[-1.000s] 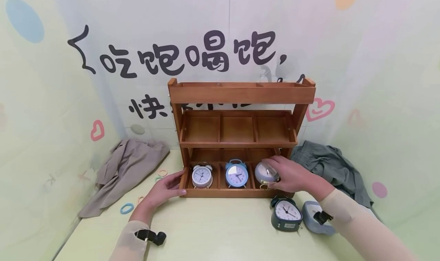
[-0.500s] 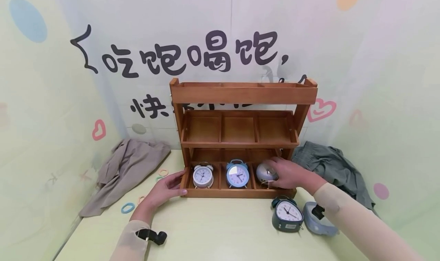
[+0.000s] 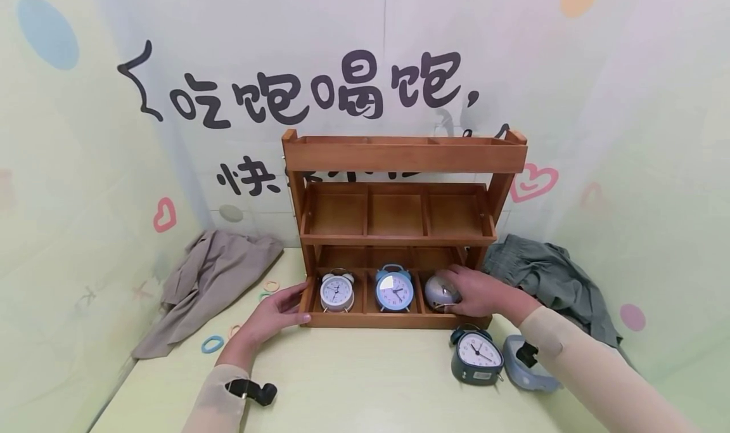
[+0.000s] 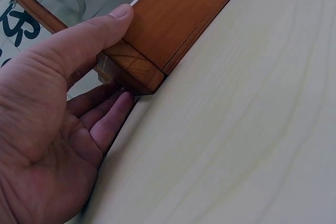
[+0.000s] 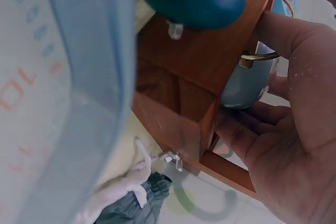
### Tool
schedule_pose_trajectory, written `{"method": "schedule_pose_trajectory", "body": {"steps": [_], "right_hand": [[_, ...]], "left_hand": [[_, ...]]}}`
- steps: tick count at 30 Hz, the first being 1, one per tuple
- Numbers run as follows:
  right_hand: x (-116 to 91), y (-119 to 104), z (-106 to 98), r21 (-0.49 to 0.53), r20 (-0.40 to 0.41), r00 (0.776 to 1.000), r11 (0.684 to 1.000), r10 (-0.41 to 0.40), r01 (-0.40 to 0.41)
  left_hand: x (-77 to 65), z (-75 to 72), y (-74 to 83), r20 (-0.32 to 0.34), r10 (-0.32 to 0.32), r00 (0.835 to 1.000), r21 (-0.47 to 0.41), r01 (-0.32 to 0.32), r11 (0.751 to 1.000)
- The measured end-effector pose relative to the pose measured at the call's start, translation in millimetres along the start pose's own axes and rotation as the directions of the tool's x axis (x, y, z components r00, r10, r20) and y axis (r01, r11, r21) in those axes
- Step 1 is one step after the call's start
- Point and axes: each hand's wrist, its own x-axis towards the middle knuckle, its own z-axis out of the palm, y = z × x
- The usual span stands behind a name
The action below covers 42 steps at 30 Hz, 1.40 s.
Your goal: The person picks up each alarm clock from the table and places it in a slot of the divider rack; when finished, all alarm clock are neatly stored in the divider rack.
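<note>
Right hand (image 3: 479,291) grips rounded silvery clock (image 3: 439,293), bottom tier of rack (image 3: 399,157), right end. Left hand (image 3: 278,312) pinches rack's left corner. Clock likely light, rigid, slippery, breakable; best held by its 2 sides.

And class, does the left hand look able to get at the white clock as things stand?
Probably yes: nothing visible covers the white clock, though the left hand would first need to release the wooden rack.
</note>
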Motion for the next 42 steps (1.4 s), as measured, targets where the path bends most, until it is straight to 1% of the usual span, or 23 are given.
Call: {"method": "schedule_pose_trajectory", "body": {"steps": [3,8,16,21,28,33,42], "right_hand": [[0,0,2,0.012,0.016,1.0,1.0,0.002,-0.002],[2,2,3,0.016,0.021,1.0,1.0,-0.001,0.0],[-2,3,1,-0.018,0.026,0.999,0.999,-0.029,0.03],[-5,2,-1,-0.029,0.03,0.999,0.999,-0.034,0.035],[-7,4,-2,0.054,0.053,0.999,0.998,-0.011,0.008],[-7,7,-2,0.096,0.06,0.998,0.995,-0.016,0.01],[-7,10,-8,0.17,0.107,0.994,0.985,-0.012,-0.006]], "left_hand": [[0.0,0.0,0.1,-0.001,-0.002,1.0,0.003,0.002,1.0],[-0.1,0.3,0.9,-0.003,-0.007,1.0,-0.001,0.007,1.0],[-0.6,0.0,2.1,-0.005,-0.016,1.0,-0.006,0.016,1.0],[-0.1,-0.2,1.7,-0.002,-0.017,1.0,-0.007,0.017,1.0],[-0.2,-1.1,0.9,0.0,-0.018,1.0,-0.003,0.018,1.0],[0.2,-1.7,0.5,0.002,-0.017,1.0,-0.004,0.017,1.0],[1.1,-0.1,0.3,0.003,-0.016,1.0,-0.015,0.016,1.0]]}}
